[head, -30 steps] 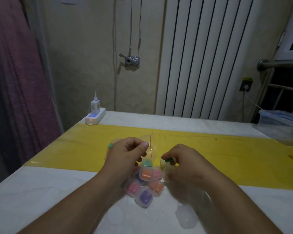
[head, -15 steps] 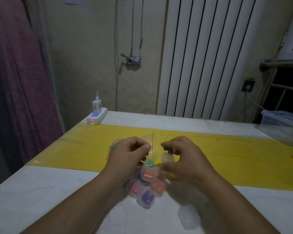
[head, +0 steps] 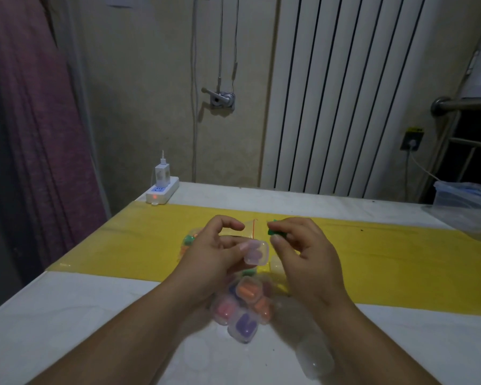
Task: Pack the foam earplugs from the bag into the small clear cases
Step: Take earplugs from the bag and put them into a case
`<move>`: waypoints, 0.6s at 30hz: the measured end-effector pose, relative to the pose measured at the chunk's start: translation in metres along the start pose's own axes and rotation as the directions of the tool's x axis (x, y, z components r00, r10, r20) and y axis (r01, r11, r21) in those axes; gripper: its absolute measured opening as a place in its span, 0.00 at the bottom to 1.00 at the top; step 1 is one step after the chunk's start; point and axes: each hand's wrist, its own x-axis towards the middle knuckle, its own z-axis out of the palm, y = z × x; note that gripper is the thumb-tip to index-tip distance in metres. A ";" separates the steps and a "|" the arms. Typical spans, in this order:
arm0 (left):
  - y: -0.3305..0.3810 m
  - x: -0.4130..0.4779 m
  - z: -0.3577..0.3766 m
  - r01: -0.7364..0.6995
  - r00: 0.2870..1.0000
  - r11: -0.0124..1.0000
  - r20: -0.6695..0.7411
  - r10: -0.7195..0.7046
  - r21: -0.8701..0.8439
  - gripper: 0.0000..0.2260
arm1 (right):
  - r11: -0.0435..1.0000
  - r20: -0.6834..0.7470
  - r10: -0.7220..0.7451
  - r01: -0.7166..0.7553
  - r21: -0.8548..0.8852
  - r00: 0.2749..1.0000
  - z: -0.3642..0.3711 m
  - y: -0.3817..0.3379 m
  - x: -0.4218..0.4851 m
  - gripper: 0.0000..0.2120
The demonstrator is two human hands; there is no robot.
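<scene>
up off the pile (head: 245,304) now: pinching a case (head: 257,252) in the left grip (head: 214,254) just above it, a green plug (head: 274,232) in the right grip (head: 306,251) higher still, out of the bag (head: 250,229). next, probably into the case.

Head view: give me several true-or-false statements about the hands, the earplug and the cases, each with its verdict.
1. The right hand pinches a green earplug. True.
2. The left hand holds a small clear case. True.
3. The filled cases sit on the power strip. False: they lie on the table near the person; the power strip is at the far left corner.
4. The green earplug is inside the small clear case. False: the right hand's fingers hold it apart from that case.
5. A charger is plugged into the power strip. True.
</scene>
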 end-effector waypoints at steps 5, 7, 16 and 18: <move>0.000 0.002 -0.003 -0.027 0.998 0.997 -0.053 0.032 0.078 0.09 | 0.971 0.015 0.219 -0.220 0.097 0.976 0.000 0.006 0.001 0.16; -0.001 0.002 -0.005 -0.036 0.996 0.990 -0.080 0.047 0.135 0.08 | 0.944 0.052 0.290 -0.295 0.148 0.955 0.000 0.004 0.001 0.08; -0.001 -0.003 -0.002 -0.076 0.997 0.987 0.039 0.071 0.143 0.16 | 0.920 0.153 0.359 -0.376 0.105 0.921 0.000 0.001 0.001 0.13; 0.000 -0.006 -0.001 -0.068 0.995 0.976 0.081 0.052 0.205 0.17 | 0.923 0.147 0.349 -0.366 0.116 0.926 0.000 0.001 0.000 0.14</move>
